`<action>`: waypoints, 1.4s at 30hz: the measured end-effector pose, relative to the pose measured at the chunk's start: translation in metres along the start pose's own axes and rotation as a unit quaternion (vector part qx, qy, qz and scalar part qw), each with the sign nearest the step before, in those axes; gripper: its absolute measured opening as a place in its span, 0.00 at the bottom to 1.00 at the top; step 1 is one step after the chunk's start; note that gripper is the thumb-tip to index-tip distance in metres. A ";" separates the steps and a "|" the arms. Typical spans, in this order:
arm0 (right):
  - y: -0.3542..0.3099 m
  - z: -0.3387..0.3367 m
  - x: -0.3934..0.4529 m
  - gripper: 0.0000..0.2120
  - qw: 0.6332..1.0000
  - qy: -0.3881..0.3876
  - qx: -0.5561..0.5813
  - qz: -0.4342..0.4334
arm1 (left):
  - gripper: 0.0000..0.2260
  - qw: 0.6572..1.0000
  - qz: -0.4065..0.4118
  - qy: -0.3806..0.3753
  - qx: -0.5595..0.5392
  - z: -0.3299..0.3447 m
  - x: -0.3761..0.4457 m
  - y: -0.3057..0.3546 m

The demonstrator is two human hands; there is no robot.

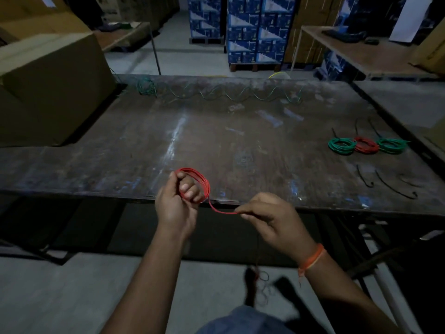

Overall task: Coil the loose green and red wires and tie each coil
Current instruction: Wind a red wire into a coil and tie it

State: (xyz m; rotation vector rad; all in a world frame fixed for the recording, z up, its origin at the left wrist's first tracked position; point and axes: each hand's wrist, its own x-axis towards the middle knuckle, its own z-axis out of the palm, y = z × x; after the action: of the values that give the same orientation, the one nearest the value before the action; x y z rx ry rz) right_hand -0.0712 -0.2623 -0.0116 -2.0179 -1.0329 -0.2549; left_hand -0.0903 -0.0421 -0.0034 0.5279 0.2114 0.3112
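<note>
Head view: thin red wire point(201, 180), partly coiled.

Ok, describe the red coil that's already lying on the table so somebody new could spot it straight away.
Start at the long dark table and go to its right side, where three small coils lie in a row. The red coil is the middle one, between the two green coils, and the only red one lying on the table.

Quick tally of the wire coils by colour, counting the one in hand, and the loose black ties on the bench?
Green coils: 2
Red coils: 2, one on the table, one gripped by the left hand
Loose black ties: 3
Total: 7
</note>
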 end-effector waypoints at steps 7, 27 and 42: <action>-0.030 0.004 0.051 0.08 0.989 -0.018 -0.049 -0.138 | 0.14 0.948 0.084 -0.016 0.306 0.009 -0.019 -0.020; -0.017 0.035 0.045 0.17 0.985 -0.021 0.091 0.144 | 0.16 0.959 -0.138 -0.209 0.136 -0.001 -0.033 -0.002; -0.015 0.047 0.029 0.21 0.976 0.006 0.117 0.184 | 0.15 0.963 -0.165 -0.158 0.140 0.002 -0.043 -0.009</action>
State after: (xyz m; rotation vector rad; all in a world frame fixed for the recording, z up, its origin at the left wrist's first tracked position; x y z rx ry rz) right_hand -0.0719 -0.2057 -0.0177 -1.9423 -0.6296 0.0501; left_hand -0.1280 -0.0652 -0.0018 0.8001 0.0294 -0.1328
